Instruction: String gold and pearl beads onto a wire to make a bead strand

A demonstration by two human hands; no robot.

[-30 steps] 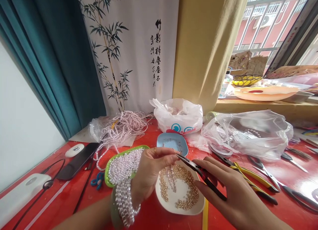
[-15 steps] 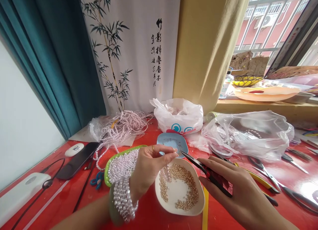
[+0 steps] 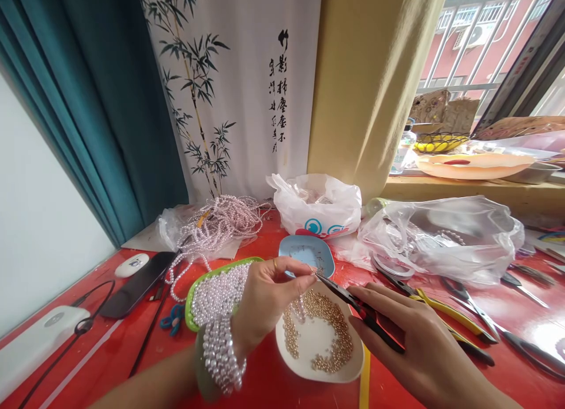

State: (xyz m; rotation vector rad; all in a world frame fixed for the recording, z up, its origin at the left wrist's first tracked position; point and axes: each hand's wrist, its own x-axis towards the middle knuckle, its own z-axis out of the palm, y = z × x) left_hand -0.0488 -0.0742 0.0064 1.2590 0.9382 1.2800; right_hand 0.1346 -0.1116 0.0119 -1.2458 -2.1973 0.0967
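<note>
Left hand (image 3: 265, 300) pinches a tiny, light, slippery gold finding; right hand (image 3: 419, 350) is closed around stiff black-handled pliers (image 3: 357, 309), over white dish (image 3: 320, 371).

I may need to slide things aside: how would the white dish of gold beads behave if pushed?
The white dish looks shallow and smooth, so it would probably slide easily on the glossy red table. The loose gold beads are round and would likely roll or spill if it tips. The dish might chip if dropped.
</note>
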